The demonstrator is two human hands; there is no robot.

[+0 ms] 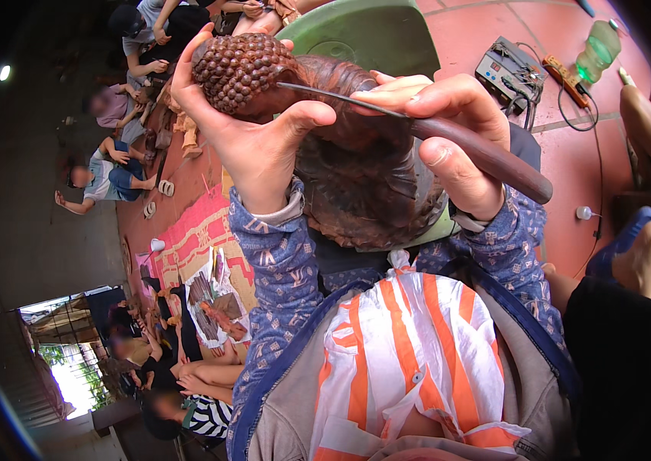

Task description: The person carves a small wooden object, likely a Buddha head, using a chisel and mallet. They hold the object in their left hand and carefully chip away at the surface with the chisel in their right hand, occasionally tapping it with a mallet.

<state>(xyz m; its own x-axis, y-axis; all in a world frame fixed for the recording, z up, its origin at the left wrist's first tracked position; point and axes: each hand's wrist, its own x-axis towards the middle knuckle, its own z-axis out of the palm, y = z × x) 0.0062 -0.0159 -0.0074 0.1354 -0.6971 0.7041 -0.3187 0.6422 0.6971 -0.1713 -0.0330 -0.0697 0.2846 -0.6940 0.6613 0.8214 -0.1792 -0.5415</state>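
Observation:
A dark brown carved wooden statue (pixel 364 165) with a head of rounded curls (pixel 241 69) leans across my lap. My left hand (pixel 245 138) cups the head, fingers wrapped round its far side and thumb stretched out toward the right. In my right hand (pixel 460 134) is a carving knife (pixel 487 154) with a thick dark wooden handle and a thin, narrow metal blade. The blade points left, its tip at the side of the statue's head, just below the curls. The statue's face is mostly hidden behind my left hand.
A green plastic tub (pixel 371 34) stands behind the statue. On the right lie a grey control box (pixel 510 73) with cables, an orange power strip (pixel 563 81) and a green bottle (pixel 600 50). Carving tools lie on a white sheet (pixel 218 303). Several people sit on the left; another person's foot (pixel 632 253) is at right.

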